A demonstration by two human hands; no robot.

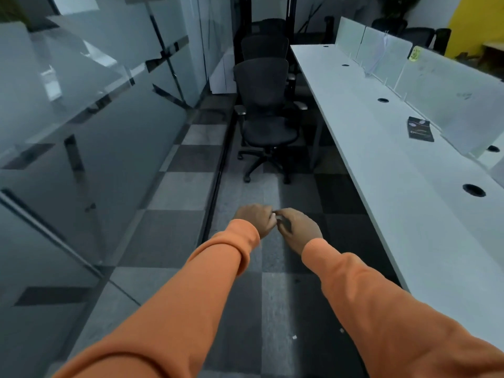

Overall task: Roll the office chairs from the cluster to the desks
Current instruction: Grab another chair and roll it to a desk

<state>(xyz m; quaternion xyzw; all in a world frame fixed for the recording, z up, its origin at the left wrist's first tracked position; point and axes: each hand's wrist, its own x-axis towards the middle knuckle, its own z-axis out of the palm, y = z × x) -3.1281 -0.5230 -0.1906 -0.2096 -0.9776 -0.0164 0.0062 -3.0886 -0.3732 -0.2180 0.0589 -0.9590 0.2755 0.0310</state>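
Observation:
A row of black office chairs stands in the aisle ahead, between the glass wall and the long desk. The nearest chair (264, 105) faces me on its five-wheeled base, about a step beyond my hands. A second chair (264, 46) and a third chair (272, 24) stand close behind it. The long white desk (381, 170) runs along the right. Both arms, in orange sleeves, reach forward over the carpet. My left hand (255, 218) and my right hand (298, 229) have curled fingers that meet at the tips. Neither holds anything or touches a chair.
A frosted glass wall (90, 126) lines the left side of the narrow aisle. Frosted dividers (450, 99) stand along the desk's far edge, and a dark booklet (420, 129) lies on the desk. More dark chairs (425, 36) stand beyond the dividers. The floor is checkered grey carpet (174, 236).

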